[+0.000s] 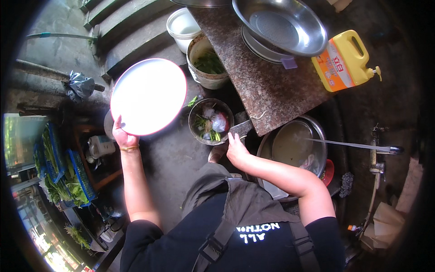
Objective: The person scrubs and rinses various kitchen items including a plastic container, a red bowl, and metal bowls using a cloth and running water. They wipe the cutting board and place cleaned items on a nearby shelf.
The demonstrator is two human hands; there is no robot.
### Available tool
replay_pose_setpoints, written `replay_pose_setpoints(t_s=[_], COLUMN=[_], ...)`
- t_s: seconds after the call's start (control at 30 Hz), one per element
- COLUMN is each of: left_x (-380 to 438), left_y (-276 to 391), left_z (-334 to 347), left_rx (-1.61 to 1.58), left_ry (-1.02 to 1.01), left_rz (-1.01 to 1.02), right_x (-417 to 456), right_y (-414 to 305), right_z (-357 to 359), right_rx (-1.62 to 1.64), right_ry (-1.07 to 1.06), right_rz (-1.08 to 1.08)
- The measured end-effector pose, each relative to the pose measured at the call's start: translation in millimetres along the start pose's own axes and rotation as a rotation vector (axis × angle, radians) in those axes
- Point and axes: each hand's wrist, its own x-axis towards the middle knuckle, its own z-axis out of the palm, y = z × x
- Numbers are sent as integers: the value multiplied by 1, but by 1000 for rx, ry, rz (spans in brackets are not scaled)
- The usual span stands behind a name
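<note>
My left hand (126,135) grips a large white oval plate or tray (149,97) by its near edge and holds it out to the left. A thin red rim runs around it, and glare washes out its surface. My right hand (237,149) lies with fingers extended at a grey stone ledge (242,128), beside the waste bucket; nothing shows in it, though its palm side is hidden. The waste bucket (193,133) on the floor contains green plant scraps and crumpled clear plastic.
On the speckled stone counter (238,71) are a steel basin (309,40) and yellow pump jug (357,54). Water runs from a tap (394,149) into a murky basin (292,146). A white pail (183,29) and scrap bucket (207,80) stand by concrete steps (136,34). Vegetable crates (81,173) are left.
</note>
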Motion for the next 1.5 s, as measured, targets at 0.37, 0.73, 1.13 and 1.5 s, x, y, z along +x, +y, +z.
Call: replay_pose_setpoints(t_s=[0.37, 0.73, 1.13, 1.5], left_x=[4, 10, 10, 11], left_y=[-7, -27, -37, -41], left_z=[-1, 14, 19, 20], left_rx=[6, 9, 23, 62], left_ry=[31, -54, 3, 52], left_rz=[11, -80, -53, -33], right_x=[-47, -38, -38, -15], right_y=[4, -17, 8, 26], right_z=[62, 55, 46, -30], right_rx=[1474, 1017, 546, 1318], right_ry=[681, 555, 435, 629], right_rz=[735, 709, 478, 419])
